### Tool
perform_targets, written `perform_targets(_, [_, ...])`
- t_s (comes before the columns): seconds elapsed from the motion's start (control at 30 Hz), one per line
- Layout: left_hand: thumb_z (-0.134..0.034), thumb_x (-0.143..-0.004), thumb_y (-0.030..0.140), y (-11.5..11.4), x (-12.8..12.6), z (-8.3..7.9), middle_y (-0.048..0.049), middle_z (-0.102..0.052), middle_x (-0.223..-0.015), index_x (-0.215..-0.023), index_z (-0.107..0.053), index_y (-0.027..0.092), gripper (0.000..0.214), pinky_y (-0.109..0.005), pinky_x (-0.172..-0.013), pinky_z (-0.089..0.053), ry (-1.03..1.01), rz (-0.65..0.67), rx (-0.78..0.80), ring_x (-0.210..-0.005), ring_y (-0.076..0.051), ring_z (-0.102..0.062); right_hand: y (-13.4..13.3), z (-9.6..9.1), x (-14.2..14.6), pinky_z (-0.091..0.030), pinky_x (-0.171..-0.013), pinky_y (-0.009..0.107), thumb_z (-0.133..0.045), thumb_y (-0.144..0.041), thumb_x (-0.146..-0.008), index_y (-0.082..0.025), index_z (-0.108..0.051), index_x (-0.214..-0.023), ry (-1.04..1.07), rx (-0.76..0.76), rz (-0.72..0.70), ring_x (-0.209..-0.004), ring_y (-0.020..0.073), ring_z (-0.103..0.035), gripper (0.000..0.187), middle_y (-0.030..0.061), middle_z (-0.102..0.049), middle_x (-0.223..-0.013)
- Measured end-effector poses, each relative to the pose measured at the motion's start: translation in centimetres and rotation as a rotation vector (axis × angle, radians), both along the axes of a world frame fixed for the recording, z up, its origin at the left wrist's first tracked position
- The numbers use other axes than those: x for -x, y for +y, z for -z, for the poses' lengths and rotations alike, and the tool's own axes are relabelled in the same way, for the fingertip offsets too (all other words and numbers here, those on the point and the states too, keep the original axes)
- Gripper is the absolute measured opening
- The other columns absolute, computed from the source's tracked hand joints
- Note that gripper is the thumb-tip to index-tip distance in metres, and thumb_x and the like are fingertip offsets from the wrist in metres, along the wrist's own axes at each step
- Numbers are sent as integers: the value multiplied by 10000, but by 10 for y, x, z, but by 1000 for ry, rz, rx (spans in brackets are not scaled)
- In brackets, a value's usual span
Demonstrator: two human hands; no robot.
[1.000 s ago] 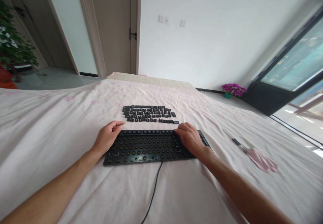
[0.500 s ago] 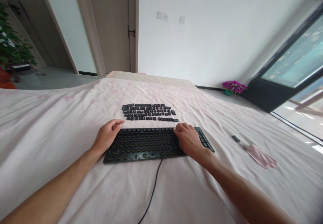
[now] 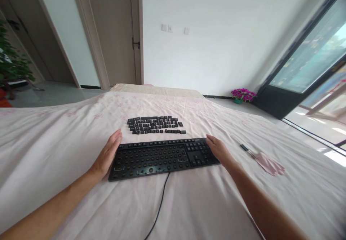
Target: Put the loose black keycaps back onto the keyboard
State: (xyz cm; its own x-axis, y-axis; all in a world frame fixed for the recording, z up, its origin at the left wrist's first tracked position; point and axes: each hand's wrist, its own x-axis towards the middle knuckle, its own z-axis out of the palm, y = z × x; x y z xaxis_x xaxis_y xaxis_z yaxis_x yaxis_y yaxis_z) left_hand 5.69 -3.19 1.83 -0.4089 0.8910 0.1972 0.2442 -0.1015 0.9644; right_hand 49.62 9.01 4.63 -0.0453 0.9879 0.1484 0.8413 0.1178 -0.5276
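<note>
A black keyboard (image 3: pixel 162 157) lies on the pink sheet in front of me, most of its keycaps taken off so the round switch sockets show; the number pad at its right still has caps. Its cable (image 3: pixel 158 211) trails toward me. My left hand (image 3: pixel 106 156) rests edge-on against the keyboard's left end, fingers straight and together. My right hand (image 3: pixel 220 150) lies the same way against the right end, fingers stretched out. Several loose black keycaps (image 3: pixel 155 124) are laid out in rows on the sheet just beyond the keyboard.
The pink floral sheet (image 3: pixel 54 142) covers a wide bed. A small brush with a pink cloth (image 3: pixel 263 159) lies at the right. Purple flowers in a pot (image 3: pixel 242 95) stand on the floor by the window; a door and a green plant (image 3: pixel 12 67) are at the left.
Both hands have left the top of the keyboard and opened flat against its two ends. The right hand slid rightward off the keys, uncovering the number pad. My view shifted slightly.
</note>
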Motion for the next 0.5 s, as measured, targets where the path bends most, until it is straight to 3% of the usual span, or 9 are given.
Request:
perform_targets(0.1, [-376,-942,534,-1,-6,-1,-22,-376,-1532,-1483,-316,324,584,-406,-1181,-204,-43,93,19,-1402,-220,-344,0,5,3,-400,-995,368,-389,-443,-907,-177,-591,-1245,44,-12,4,-1210,269,-540,476,119,-622,-1271])
perform_targets(0.17, [-360,-943,547,4,-7,0,-10,-326,-1558,-1496,-277,338,597,-412,-1184,-196,-75,66,12,-1419,-219,-311,3,5,6,-420,-952,359,-407,-429,-898,-184,-610,-1203,53,-13,25,-1153,273,-573,441,121,-656,-1208])
perform_targets(0.5, [-363,-926,585,36,4,7,-71,-389,-1520,-1500,-277,298,648,-459,-1165,-228,-142,47,-68,-1385,-245,-375,35,17,12,-408,-1001,387,-437,-400,-880,-143,-532,-1329,49,-21,52,-1195,276,-559,526,139,-614,-1287])
